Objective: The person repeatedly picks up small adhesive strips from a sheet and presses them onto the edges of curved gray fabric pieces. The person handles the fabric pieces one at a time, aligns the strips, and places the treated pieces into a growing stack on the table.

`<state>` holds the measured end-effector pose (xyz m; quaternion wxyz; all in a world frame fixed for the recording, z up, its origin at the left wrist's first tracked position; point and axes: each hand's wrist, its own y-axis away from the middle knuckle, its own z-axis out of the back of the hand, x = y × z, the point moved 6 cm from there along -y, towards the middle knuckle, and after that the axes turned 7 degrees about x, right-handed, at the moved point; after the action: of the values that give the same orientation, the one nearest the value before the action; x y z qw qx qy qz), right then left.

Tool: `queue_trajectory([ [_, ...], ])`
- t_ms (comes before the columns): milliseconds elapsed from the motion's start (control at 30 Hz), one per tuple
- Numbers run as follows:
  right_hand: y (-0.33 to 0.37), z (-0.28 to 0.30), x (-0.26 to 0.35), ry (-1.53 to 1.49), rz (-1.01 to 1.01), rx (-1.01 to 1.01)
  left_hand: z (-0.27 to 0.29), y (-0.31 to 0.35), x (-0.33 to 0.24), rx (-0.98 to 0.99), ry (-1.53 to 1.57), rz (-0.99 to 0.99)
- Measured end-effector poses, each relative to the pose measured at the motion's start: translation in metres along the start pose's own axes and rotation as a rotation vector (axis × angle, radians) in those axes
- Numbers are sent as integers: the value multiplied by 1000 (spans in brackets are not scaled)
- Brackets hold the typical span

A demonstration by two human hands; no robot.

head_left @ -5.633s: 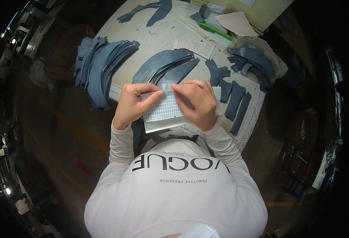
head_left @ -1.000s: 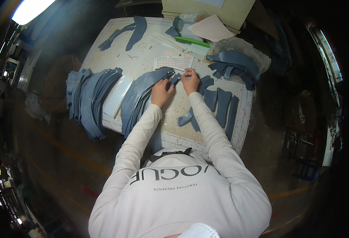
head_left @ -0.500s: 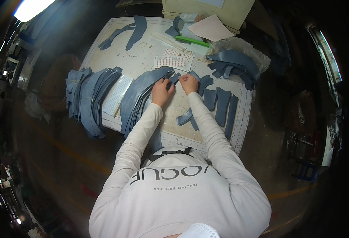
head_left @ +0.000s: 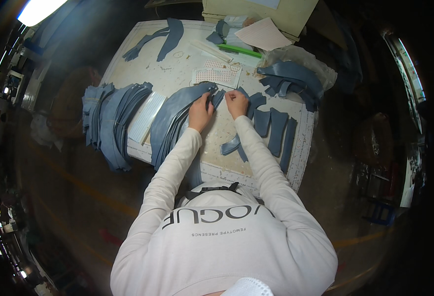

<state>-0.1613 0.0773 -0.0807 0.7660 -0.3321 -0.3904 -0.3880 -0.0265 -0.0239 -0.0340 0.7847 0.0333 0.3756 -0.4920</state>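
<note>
- A fanned stack of long, curved, blue-grey, leather-like pieces (head_left: 172,109) lies on the pale table top (head_left: 222,132), at about nine o'clock from the left hand (head_left: 200,114), its long axis running roughly from one to seven o'clock.
- A narrow blue-grey strip (head_left: 219,98) sits between the hands, also pointing one-to-seven: at about one o'clock from the left hand, ten from the right hand (head_left: 237,104).
- The left hand is the nearer to the stack, its bent fingers resting at the upper tip; whether they grip an edge, I cannot tell.
- The right hand is curled with its fingertips just beside the strip's upper end; whether they pinch anything small, I cannot tell.
- Against half a second ago, the right fingertips stand slightly farther toward three o'clock, while the left hand is nearly unchanged.
- In the earliest view both hands held a white printed sheet; now a flat white lined sheet (head_left: 148,118) lies at nine o'clock, beside the stack.
</note>
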Motion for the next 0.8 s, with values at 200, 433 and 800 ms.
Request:
queue_trajectory([
  [200, 9, -8, 19, -24, 147, 133, -4, 0, 4, 47, -76, -11],
  [433, 9, -11, 29, 40, 225, 162, -6, 4, 3, 8, -83, -33],
  [800, 11, -16, 43, 425, 369, 125, -10, 0, 7, 4, -91, 19],
])
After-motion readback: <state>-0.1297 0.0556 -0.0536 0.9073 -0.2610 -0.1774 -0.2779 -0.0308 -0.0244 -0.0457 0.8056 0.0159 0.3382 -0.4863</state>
